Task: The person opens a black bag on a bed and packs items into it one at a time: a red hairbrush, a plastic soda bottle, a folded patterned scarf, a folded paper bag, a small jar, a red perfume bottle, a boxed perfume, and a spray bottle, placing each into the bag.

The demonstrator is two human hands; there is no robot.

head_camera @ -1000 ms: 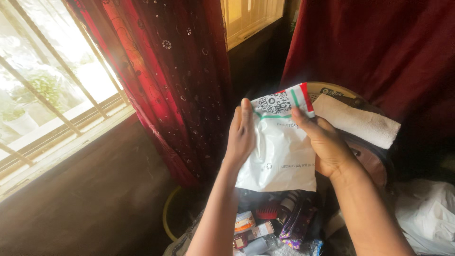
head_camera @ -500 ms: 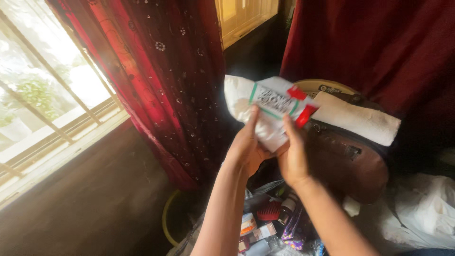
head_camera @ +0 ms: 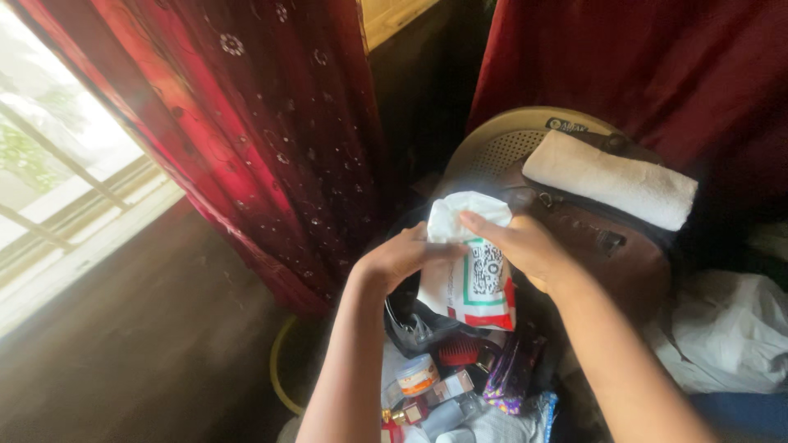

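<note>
Holding a folded white plastic pouch (head_camera: 472,275) with green and red stripes, both hands sit right above an open dark bag (head_camera: 419,324) stuffed with toiletries: a small jar (head_camera: 417,375), a red comb (head_camera: 460,351), a purple packet (head_camera: 510,373). Just right, a brown bag (head_camera: 611,254) carries a rolled white towel (head_camera: 609,179). Red curtains (head_camera: 263,139) hang behind, window on the left. Left hand (head_camera: 396,258) and right hand (head_camera: 517,246) fingers are clamped on the pouch's top.

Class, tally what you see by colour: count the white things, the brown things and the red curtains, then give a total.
White: 3, held white pouch, rolled white towel, white plastic bag
Brown: 1, brown bag
Red: 2, left red curtain, right red curtain
Total: 6
</note>
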